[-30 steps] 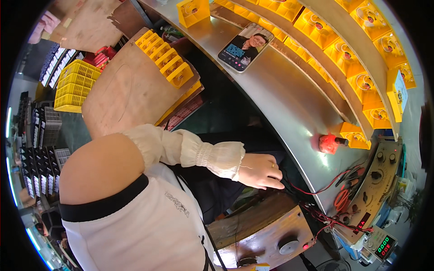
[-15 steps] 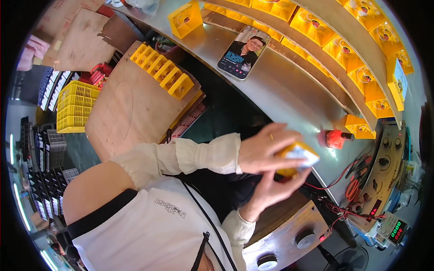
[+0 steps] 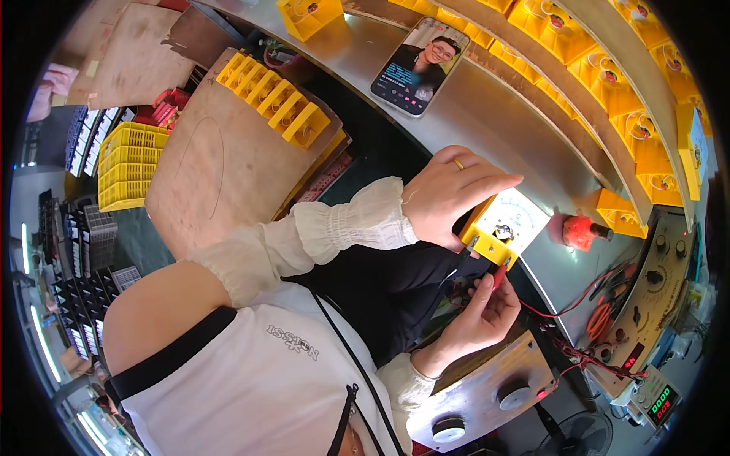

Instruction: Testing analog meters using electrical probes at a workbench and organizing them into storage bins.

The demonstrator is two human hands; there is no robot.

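Observation:
My left hand (image 3: 452, 191) grips a yellow meter (image 3: 502, 226) with a white dial face, held over the bench's front edge and my dark-clad legs. Two metal terminals show on its lower side. Below it, my right hand (image 3: 485, 315) pinches a small red connector (image 3: 498, 277) at the right-hand terminal; a dark piece (image 3: 468, 251) is at the other one, partly hidden. A red bottle (image 3: 578, 232) with a dark top stands on the metal bench (image 3: 494, 121) right of the meter.
Shelves (image 3: 612, 118) of yellow housings curve along the back, beside a phone (image 3: 418, 67). At right are a power unit (image 3: 650, 292), red cables (image 3: 570, 365) and orange-handled tools (image 3: 598, 321). A wooden board (image 3: 186, 175) holds a row of housings, near yellow crates (image 3: 129, 171).
My left hand, empty a second ago, has risen up and rightward and now holds the meter. My right hand came up from below and has shifted beneath the meter onto the red connector.

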